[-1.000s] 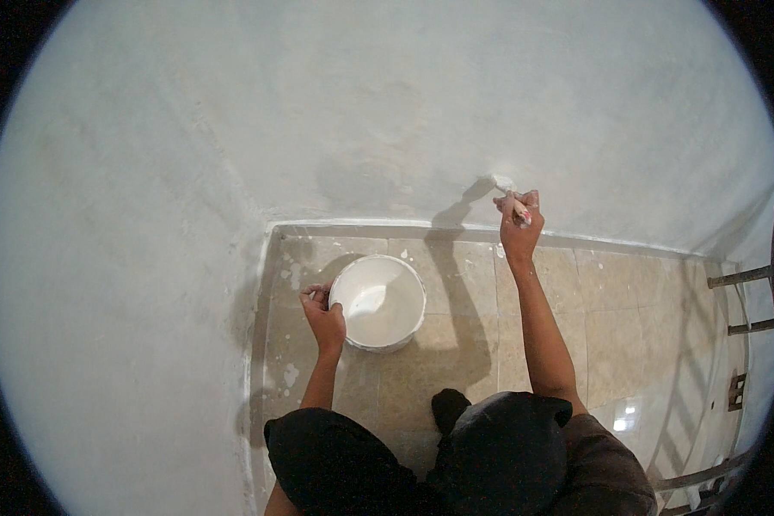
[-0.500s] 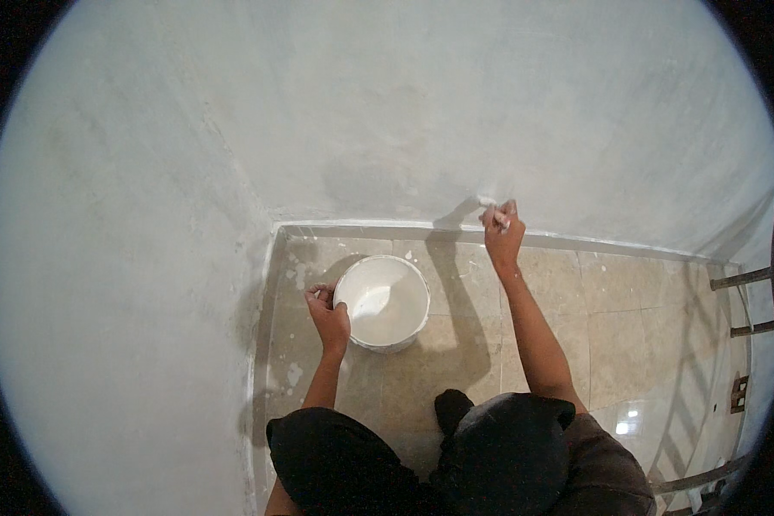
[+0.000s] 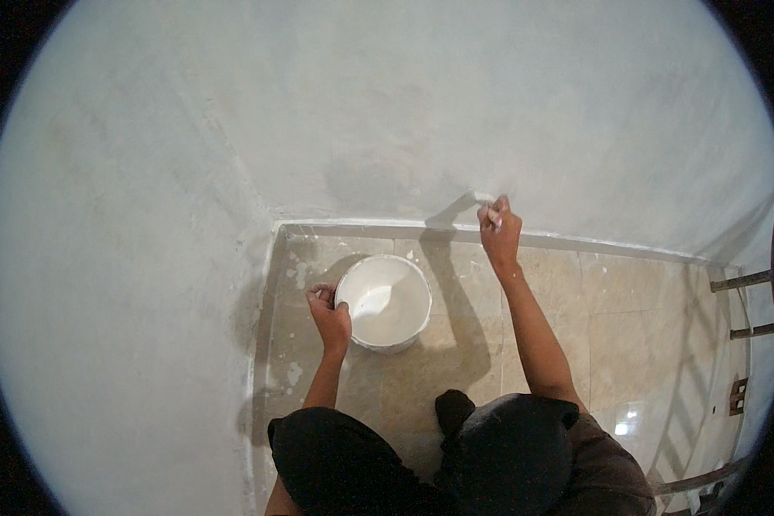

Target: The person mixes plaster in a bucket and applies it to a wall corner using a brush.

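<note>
On your far left, the side wall carries a pale, cloudy coat, thinner-looking near the corner, where greyish streaks show. White drops spot the floor along its foot. Next comes your left hand, its grip closed on the bucket at the near-left part of the rim, thumb over the lip and fingers outside. The bucket stands out in front of you, near the corner; you cannot tell from here whether it rests on the floor or hangs just above it. Inside lies something whitish, seemingly a low amount.

Further right, ahead of you, the back wall looks mostly covered, but a darker grey patch low down, above the bucket, seems to want more. Then comes the brush, its pale head at the low part of that wall, apparently touching, just above the baseboard. Your right hand has its grip clenched around the brush's handle. By the look of it, the broad area is largely done, and what is left is evening out the lower strip, whose shade varies. At your far right, dark rungs stand near the wall, well apart from the brush
</note>
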Available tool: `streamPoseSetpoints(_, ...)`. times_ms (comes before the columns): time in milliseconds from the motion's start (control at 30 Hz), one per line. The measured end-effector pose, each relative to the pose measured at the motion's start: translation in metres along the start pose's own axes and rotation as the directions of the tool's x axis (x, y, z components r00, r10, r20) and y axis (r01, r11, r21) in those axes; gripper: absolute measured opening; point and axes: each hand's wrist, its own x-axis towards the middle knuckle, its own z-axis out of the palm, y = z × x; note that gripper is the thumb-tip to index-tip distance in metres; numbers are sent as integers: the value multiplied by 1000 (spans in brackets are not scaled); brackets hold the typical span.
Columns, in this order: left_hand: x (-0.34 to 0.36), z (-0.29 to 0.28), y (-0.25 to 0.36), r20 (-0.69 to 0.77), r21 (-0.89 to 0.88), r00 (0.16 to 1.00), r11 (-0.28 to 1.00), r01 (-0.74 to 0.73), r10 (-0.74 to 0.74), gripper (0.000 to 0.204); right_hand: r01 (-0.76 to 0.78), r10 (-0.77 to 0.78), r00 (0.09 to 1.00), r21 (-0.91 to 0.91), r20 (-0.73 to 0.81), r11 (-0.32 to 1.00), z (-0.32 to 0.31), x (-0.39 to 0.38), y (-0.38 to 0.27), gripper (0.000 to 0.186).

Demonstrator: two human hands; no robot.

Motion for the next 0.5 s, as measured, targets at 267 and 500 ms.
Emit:
streamPoseSetpoints(267,-2,0,2,-33,18,999,1000,-19,19,55,152,-138,970,55,-198,987,-9,7,-30,16)
streamPoseSetpoints(500,0,3,1,-22,60,1000,998,-9,11,54,75,-64,983,-59,170,995,23,-71,30,17)
